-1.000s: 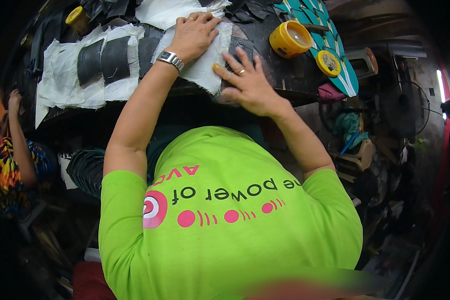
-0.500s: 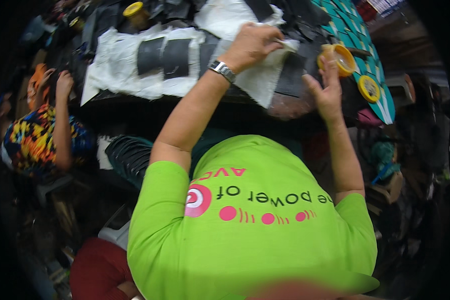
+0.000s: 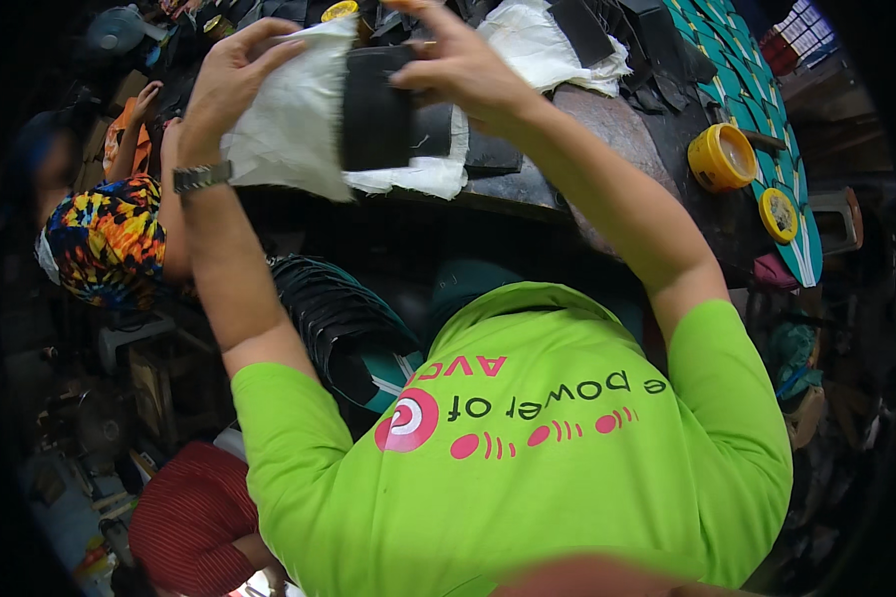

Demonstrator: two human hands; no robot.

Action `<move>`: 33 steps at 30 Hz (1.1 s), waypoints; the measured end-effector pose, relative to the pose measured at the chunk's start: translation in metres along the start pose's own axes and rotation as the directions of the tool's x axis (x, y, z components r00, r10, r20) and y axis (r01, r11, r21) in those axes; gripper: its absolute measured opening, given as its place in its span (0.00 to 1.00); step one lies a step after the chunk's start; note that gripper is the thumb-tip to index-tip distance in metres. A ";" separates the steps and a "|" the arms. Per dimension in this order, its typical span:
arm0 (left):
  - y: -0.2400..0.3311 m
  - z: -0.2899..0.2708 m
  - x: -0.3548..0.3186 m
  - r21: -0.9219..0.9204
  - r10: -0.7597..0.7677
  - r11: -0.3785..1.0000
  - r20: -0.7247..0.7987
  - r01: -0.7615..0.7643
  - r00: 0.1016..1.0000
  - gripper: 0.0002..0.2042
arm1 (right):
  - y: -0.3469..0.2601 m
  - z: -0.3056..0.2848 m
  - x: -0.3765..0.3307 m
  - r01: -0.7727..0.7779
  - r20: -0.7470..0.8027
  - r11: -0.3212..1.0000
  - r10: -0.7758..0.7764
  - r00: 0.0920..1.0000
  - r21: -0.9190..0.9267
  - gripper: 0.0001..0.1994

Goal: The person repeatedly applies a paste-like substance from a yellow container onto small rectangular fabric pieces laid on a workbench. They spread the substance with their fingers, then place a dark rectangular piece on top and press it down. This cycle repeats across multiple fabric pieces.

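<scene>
My left hand point(image 3: 231, 85), on the arm with the metal-band wristwatch point(image 3: 202, 177), pinches the upper left edge of a white cloth piece point(image 3: 299, 124) with a frayed rim. Against the cloth's right side lies a black rectangular sheet point(image 3: 376, 119). The thumb of my right hand point(image 3: 473, 80) presses on this sheet's upper right edge, its other fingers partly out of sight. Both pieces are raised over the table's near edge. Behind them on the table, another white cloth point(image 3: 433, 179) with a black patch is partly covered.
To the right stand a yellow tub point(image 3: 722, 157) and its yellow lid point(image 3: 779, 215) beside green strap-like pieces point(image 3: 757, 99). More white cloth point(image 3: 538, 45) and black scraps point(image 3: 657, 50) lie at the back. A person in a patterned shirt point(image 3: 105, 239) is at the left; a red-clad person point(image 3: 194, 522) is lower left.
My left hand has moved left, carrying the cloth off the table. My right hand has left the yellow tub and come to the black sheet. The view has shifted.
</scene>
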State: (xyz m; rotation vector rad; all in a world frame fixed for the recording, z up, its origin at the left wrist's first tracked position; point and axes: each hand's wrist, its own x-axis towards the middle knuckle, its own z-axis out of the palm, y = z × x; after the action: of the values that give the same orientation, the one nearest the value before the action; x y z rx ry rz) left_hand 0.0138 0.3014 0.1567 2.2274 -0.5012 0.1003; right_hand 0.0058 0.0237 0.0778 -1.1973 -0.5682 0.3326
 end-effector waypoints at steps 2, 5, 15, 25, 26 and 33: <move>-0.040 -0.034 0.010 0.138 -0.121 0.983 0.008 0.119 0.993 0.13 | 0.018 0.024 0.042 -0.035 -0.016 0.999 0.035 0.999 -0.039 0.41; -0.115 -0.051 0.030 0.250 -0.170 0.956 0.045 0.154 0.984 0.14 | 0.043 0.037 0.067 -0.194 -0.071 0.978 0.188 0.980 -0.081 0.41; -0.213 0.021 0.067 0.442 0.028 0.879 -0.426 0.181 0.905 0.17 | 0.030 -0.073 -0.030 0.047 -0.177 0.858 -0.159 0.971 -0.512 0.38; 0.014 0.255 0.061 -0.064 0.320 0.946 0.010 -0.319 0.947 0.12 | 0.010 -0.196 0.001 -0.440 -0.360 -0.070 -0.469 0.806 -0.895 0.37; 0.026 0.274 0.056 -0.004 0.308 0.951 0.081 -0.309 0.948 0.12 | 0.013 -0.195 0.002 -0.463 -0.409 -0.032 -0.418 0.811 -0.886 0.35; 0.051 0.322 0.036 0.118 0.316 0.948 -0.222 -0.296 0.922 0.21 | -0.014 -0.170 -0.027 0.000 -0.087 0.117 -0.738 0.669 -0.993 0.35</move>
State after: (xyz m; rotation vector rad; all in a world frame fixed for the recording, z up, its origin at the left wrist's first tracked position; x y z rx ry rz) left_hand -0.0035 0.0187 -0.0080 2.1615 -0.7187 0.5565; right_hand 0.0806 -0.1276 0.0423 -2.1713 -0.4901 -1.1392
